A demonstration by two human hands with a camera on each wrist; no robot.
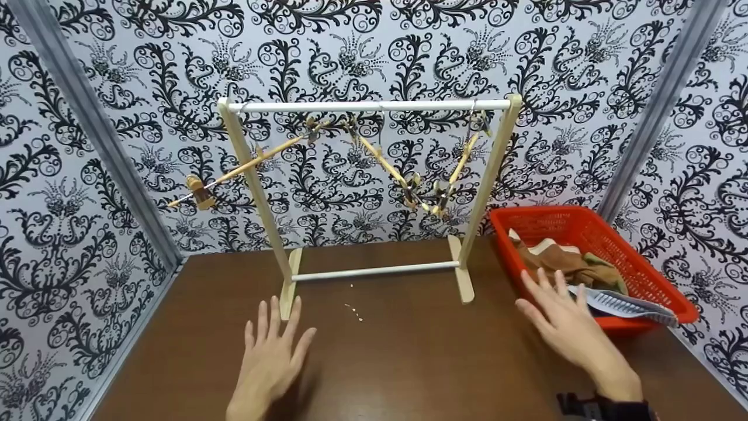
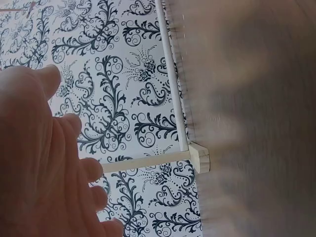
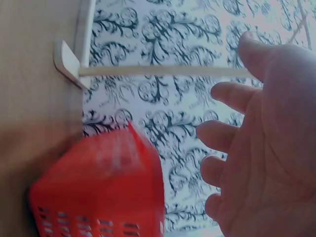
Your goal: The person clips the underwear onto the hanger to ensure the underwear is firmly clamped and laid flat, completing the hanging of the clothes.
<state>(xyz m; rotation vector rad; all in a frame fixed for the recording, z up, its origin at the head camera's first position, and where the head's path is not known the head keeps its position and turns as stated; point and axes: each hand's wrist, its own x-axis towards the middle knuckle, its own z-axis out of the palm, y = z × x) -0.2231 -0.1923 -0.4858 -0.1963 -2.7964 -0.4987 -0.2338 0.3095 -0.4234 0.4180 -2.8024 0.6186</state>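
My left hand (image 1: 269, 356) hangs over the brown table with its fingers spread and nothing in it. The nearest thing to it is the left foot (image 1: 287, 292) of a small wooden garment rack. My right hand (image 1: 564, 324), also with straight, spread fingers and holding nothing, overlaps the near-left rim of the red basket (image 1: 648, 269) in the head view. From the rack's white top rod (image 1: 350, 106) hang wooden clip hangers: one slanting out to the left (image 1: 272, 153), one in the middle (image 1: 380, 156) and one at the right (image 1: 464, 158).
Brown and green cloths (image 1: 584, 269) and a grey-white striped cloth (image 1: 625, 304) lie in the basket. A white lower rod (image 1: 374, 271) joins the rack's posts. Small pale flecks (image 1: 354, 310) dot the table (image 1: 409, 362). Patterned walls (image 1: 362, 193) enclose the back and sides.
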